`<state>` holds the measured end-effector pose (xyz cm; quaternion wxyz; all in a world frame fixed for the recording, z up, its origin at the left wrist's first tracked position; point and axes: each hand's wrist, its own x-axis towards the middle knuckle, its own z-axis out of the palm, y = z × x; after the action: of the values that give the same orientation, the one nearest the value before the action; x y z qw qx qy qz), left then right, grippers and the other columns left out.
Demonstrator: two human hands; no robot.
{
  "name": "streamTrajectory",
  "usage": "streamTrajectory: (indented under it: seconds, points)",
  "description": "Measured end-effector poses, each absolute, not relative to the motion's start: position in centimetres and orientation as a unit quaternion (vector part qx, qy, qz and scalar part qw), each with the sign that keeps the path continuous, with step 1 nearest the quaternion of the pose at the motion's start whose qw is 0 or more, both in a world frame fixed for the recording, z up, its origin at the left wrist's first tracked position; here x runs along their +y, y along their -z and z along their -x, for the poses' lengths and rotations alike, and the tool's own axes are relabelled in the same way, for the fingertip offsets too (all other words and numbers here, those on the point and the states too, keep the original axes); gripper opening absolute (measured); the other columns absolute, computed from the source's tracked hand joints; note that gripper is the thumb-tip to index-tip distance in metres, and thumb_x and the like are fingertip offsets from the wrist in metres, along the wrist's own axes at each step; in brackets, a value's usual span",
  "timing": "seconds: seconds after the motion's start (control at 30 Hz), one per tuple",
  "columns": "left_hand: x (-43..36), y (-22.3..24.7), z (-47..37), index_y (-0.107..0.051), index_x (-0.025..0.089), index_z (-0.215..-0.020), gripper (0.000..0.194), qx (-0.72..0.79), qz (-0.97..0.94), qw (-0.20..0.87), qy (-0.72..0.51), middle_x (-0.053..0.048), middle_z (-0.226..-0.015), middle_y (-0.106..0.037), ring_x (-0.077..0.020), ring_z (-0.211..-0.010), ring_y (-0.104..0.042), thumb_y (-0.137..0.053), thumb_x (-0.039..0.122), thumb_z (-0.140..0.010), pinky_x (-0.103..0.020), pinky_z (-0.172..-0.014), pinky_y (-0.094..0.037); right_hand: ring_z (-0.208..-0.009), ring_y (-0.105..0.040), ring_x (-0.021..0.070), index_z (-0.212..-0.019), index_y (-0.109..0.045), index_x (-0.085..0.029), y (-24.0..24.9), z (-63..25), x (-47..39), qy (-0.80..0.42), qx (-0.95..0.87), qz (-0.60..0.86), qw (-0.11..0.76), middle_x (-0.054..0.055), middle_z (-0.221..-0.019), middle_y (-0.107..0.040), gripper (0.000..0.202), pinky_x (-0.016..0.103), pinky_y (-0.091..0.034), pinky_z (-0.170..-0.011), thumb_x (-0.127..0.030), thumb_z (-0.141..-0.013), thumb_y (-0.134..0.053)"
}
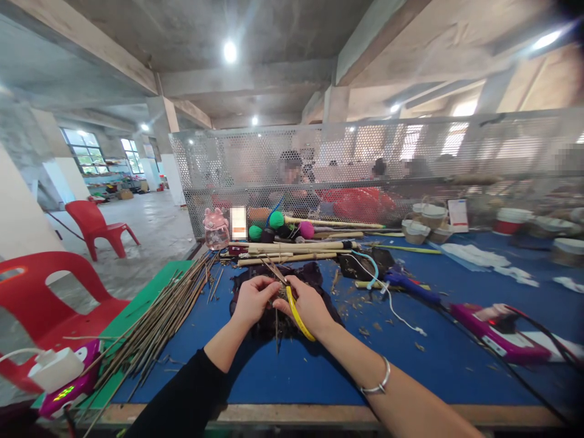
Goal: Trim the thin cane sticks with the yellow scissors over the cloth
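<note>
Near the middle of the blue table, my left hand (254, 299) is closed, thumb and fingers pinched on something I cannot make out. Just right of it, my right hand (306, 304) is closed round yellow-handled scissors (297, 316), whose blades point up and to the left. Both hands are over a crumpled black cloth (314, 277) scattered with brown plant bits. A thin dark stem hangs down between the hands. To the left lies a bundle of long thin brown stems (166, 310).
Pale sticks (296, 248), green balls (276, 219) and a pink bottle (216, 230) stand or lie behind the hands. A purple device (497, 334) with cables is at right, another (73, 383) at lower left. A perforated metal screen (255, 152) borders the back.
</note>
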<state>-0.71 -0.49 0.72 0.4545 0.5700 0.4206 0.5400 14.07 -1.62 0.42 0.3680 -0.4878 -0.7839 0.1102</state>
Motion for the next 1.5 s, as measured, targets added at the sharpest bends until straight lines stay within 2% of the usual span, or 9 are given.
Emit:
streamTrajectory:
  seconds: [0.2,0.27,0.47,0.77,0.9,1.07,1.2,1.33,1.5]
  points:
    - [-0.50,-0.76,0.74,-0.060,0.011,-0.072,0.030,0.425,-0.556,0.466,-0.541,0.003,-0.050,-0.053,-0.0048,-0.037,-0.040,-0.064,0.039,-0.063,-0.017,-0.036,-0.033,-0.056,-0.054,0.0139,-0.098,-0.052,-0.020,-0.28,-14.15,-1.30,-0.149,-0.789,0.467,0.371,0.001,-0.067,-0.061,0.036,0.021,-0.035,-0.051,-0.047,-0.074,-0.053]
    - [-0.48,-0.82,0.75,-0.059,0.012,-0.073,0.030,0.431,-0.543,0.467,-0.549,0.003,-0.050,-0.053,-0.0049,-0.037,-0.040,-0.064,0.039,-0.063,-0.017,-0.036,-0.032,-0.057,-0.055,0.0145,-0.099,-0.051,-0.019,-0.16,-14.09,-1.27,-0.152,-0.788,0.471,0.366,0.002,-0.068,-0.061,0.037,0.021,-0.036,-0.053,-0.046,-0.074,-0.053]
    - [-0.32,-0.75,0.82,-0.061,0.011,-0.069,0.027,0.422,-0.554,0.446,-0.562,0.002,-0.054,-0.054,-0.0066,-0.047,-0.045,-0.065,0.037,-0.062,-0.017,-0.043,-0.035,-0.076,-0.057,0.0171,-0.106,-0.048,-0.021,-0.19,-13.94,-1.56,-0.131,-0.791,0.483,0.353,0.006,-0.091,-0.061,0.045,0.024,-0.040,-0.065,-0.045,-0.069,-0.058]
    - [-0.31,-0.70,0.87,-0.063,0.012,-0.076,0.031,0.399,-0.557,0.516,-0.514,0.002,-0.056,-0.056,-0.0051,-0.041,-0.041,-0.065,0.040,-0.062,-0.019,-0.040,-0.035,-0.067,-0.056,0.0146,-0.100,-0.047,-0.021,-0.19,-14.04,-1.20,-0.164,-0.779,0.465,0.388,0.002,-0.079,-0.061,0.034,0.022,-0.039,-0.061,-0.040,-0.074,-0.054]
    - [-0.38,-0.68,0.74,-0.064,0.012,-0.075,0.032,0.398,-0.568,0.514,-0.504,0.001,-0.056,-0.057,-0.0059,-0.042,-0.044,-0.066,0.040,-0.061,-0.019,-0.040,-0.036,-0.070,-0.055,0.0157,-0.102,-0.046,-0.021,-0.17,-14.12,-1.22,-0.135,-0.780,0.478,0.380,0.002,-0.082,-0.060,0.040,0.023,-0.039,-0.062,-0.043,-0.070,-0.057]
    - [-0.56,-0.72,0.62,-0.062,0.011,-0.075,0.032,0.398,-0.566,0.514,-0.508,0.001,-0.056,-0.055,-0.0057,-0.042,-0.043,-0.065,0.041,-0.061,-0.018,-0.039,-0.037,-0.059,-0.052,0.0129,-0.095,-0.048,-0.020,-0.29,-14.07,-1.35,-0.166,-0.787,0.446,0.393,0.000,-0.070,-0.059,0.031,0.021,-0.038,-0.055,-0.042,-0.075,-0.053]
    - [-0.48,-0.70,0.77,-0.062,0.011,-0.074,0.033,0.412,-0.559,0.503,-0.515,0.001,-0.057,-0.056,-0.0057,-0.042,-0.044,-0.065,0.041,-0.061,-0.018,-0.038,-0.037,-0.057,-0.053,0.0127,-0.097,-0.051,-0.018,-0.26,-14.09,-1.19,-0.188,-0.785,0.430,0.404,0.001,-0.070,-0.061,0.031,0.020,-0.039,-0.054,-0.042,-0.076,-0.052]
    - [-0.35,-0.76,0.98,-0.060,0.011,-0.075,0.031,0.420,-0.549,0.489,-0.532,0.001,-0.055,-0.055,-0.0052,-0.041,-0.043,-0.065,0.039,-0.062,-0.017,-0.038,-0.036,-0.060,-0.056,0.0140,-0.101,-0.051,-0.018,-0.20,-14.12,-1.13,-0.186,-0.784,0.449,0.385,0.003,-0.074,-0.063,0.033,0.021,-0.040,-0.056,-0.041,-0.077,-0.051]
    - [-0.44,-1.09,0.90,-0.059,0.011,-0.068,0.026,0.417,-0.555,0.461,-0.552,0.001,-0.054,-0.055,-0.0063,-0.047,-0.046,-0.067,0.035,-0.061,-0.016,-0.042,-0.037,-0.074,-0.058,0.0170,-0.105,-0.048,-0.021,-0.34,-14.08,-1.46,-0.122,-0.787,0.493,0.350,0.004,-0.086,-0.062,0.045,0.024,-0.040,-0.063,-0.045,-0.069,-0.059]
